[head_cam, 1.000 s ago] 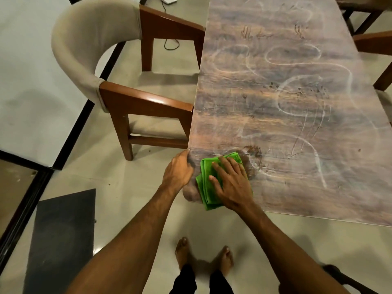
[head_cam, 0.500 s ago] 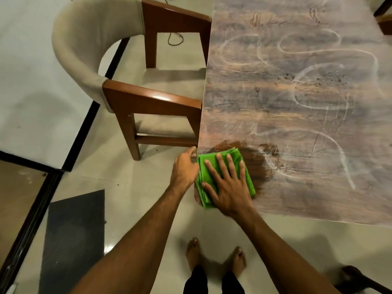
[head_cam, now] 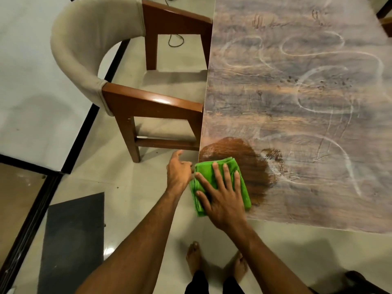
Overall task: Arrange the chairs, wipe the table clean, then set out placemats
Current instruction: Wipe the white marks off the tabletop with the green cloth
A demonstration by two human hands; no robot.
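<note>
Wiping job: R hand (head_cam: 222, 198), fingers spread flat, presses green cloth (head_cam: 204, 169) on table's (head_cam: 297, 113) near-left corner by a cleaned patch (head_cam: 233, 149), L hand (head_cam: 179, 175) loosely curled, empty, at edge; firm overlapping passes should work best.

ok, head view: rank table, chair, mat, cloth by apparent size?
1. table, though cropped by the frame
2. chair
3. mat, also cropped at the bottom edge
4. cloth, partly under the right hand

The chair and mat sit at different distances from the camera, so this ranks apparent size only.
</note>
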